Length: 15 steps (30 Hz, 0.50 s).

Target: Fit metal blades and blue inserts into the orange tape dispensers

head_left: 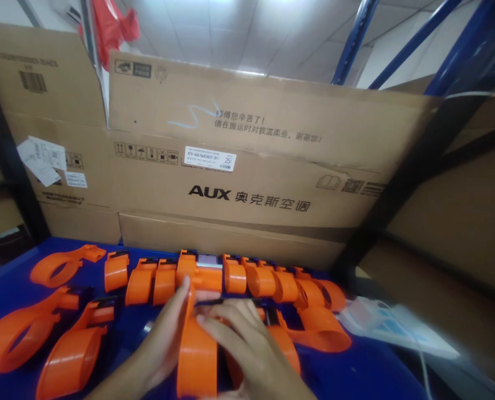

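Note:
An orange plastic tape dispenser (pixel 197 355) stands on edge at the bottom centre, held between both hands. My left hand (pixel 161 339) presses flat against its left side, thumb up along the rim. My right hand (pixel 247 344) curls over its right side, fingers bent around the top edge. A row of similar orange dispensers (pixel 234 278) lines the back of the blue surface (pixel 364 372). Several more orange dispensers (pixel 70 355) lie flat to the left.
Large cardboard boxes (pixel 247 166) marked AUX stand upright just behind the row. A dark blue rack post (pixel 414 161) slants down on the right. A white packet with blue print and a thin cord (pixel 380 322) lies at the right.

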Motion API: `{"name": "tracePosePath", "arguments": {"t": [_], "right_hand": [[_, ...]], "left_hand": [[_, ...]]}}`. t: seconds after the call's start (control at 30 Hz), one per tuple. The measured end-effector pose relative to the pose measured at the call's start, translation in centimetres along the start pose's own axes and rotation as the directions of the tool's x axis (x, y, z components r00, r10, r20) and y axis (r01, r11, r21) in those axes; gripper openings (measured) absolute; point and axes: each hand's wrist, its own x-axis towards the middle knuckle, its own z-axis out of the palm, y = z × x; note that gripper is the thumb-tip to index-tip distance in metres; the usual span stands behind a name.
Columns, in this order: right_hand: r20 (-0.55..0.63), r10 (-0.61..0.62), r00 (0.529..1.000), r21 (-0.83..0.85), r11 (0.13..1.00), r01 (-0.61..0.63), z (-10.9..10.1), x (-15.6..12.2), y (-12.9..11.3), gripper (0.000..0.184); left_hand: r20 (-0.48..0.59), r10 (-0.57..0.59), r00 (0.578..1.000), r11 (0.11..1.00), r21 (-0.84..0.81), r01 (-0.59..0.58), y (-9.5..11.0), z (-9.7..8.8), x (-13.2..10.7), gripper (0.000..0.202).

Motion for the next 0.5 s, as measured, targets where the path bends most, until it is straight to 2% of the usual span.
{"name": "tracePosePath", "arguments": {"t": [0.17,0.27,0.37,0.43,0.5], "right_hand": [[0.026,-0.007,1.000,-0.009,1.000,0.007,-0.2,0.0,0.1,0.080],[-0.052,0.003,0.999,0.045,0.999,-0.001,-0.8,-0.2,0.4,0.070],[-0.197,0.141,0.970,0.043,0.990,-0.135,-1.2,-0.5,0.8,0.043],[-0.197,0.229,0.953,-0.025,0.971,-0.238,-1.1,-0.5,1.0,0.038],[-0.157,0.255,0.954,-0.083,0.959,-0.270,-0.6,-0.5,1.3,0.038]], "left_hand": [[-0.055,0.005,0.998,1.000,0.003,-0.005,-0.1,0.2,-0.2,0.050],[-0.059,-0.013,0.998,1.000,-0.009,0.013,-0.2,-0.3,0.0,0.054],[-0.067,-0.050,0.996,0.999,0.015,0.051,-0.2,-1.1,0.2,0.061],[-0.074,-0.064,0.995,0.997,0.031,0.067,-0.2,-1.4,0.3,0.061],[-0.089,-0.048,0.995,0.998,0.032,0.051,-0.2,-1.3,0.3,0.056]]}}
